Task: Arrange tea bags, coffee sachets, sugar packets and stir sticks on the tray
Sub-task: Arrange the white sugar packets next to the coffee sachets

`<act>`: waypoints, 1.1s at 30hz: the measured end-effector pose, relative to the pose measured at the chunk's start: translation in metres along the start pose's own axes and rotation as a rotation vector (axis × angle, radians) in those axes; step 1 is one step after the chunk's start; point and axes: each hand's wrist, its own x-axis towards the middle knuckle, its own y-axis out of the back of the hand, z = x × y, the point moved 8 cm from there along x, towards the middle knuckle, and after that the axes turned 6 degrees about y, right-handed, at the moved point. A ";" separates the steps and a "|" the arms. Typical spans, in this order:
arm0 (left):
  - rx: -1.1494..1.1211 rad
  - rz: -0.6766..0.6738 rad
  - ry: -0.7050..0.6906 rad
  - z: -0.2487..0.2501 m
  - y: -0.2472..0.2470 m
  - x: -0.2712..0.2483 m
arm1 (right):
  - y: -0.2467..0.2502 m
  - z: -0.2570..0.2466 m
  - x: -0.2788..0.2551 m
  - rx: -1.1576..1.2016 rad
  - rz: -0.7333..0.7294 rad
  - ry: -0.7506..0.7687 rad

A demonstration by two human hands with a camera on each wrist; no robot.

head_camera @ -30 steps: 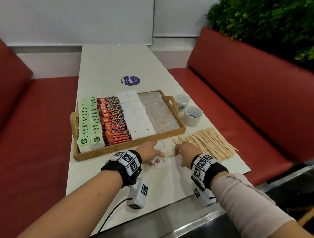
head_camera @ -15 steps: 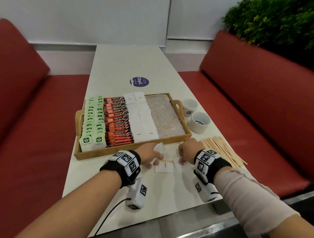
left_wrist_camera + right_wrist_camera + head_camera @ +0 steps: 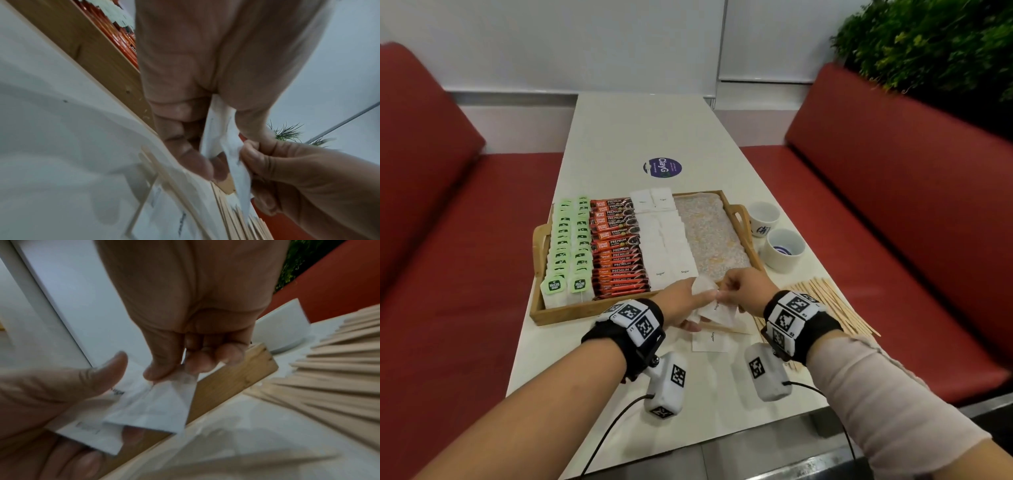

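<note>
Head view: left hand [image 3: 681, 301] and right hand [image 3: 744, 289] together pinch several white paper sugar packets [image 3: 714, 305] above the rectangular wooden tray's [image 3: 619, 310] near rim. One more sugar packet [image 3: 710, 341] lies on the white table [image 3: 640, 137]; two white ceramic cups [image 3: 784, 250] stand right of the tray.

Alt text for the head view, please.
Both hands, left hand and right hand, hold white sugar packets just in front of a wooden tray lined with tea bags, coffee sachets and sugar.

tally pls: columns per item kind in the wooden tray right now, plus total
Green-tagged tea bags: 2 columns
Orange-and-black coffee sachets: 1 column
White paper sugar packets: 2 columns
Total: 5 columns in the wooden tray
</note>
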 end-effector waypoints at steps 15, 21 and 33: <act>0.087 0.279 -0.038 -0.010 0.041 -0.013 | -0.034 0.048 -0.007 -0.475 -0.189 -0.217; 0.013 0.303 -0.038 -0.013 0.043 -0.016 | -0.008 0.046 -0.009 -0.469 -0.056 -0.208; 0.021 0.340 -0.044 -0.013 0.044 -0.020 | -0.051 0.016 -0.016 -0.310 -0.150 -0.091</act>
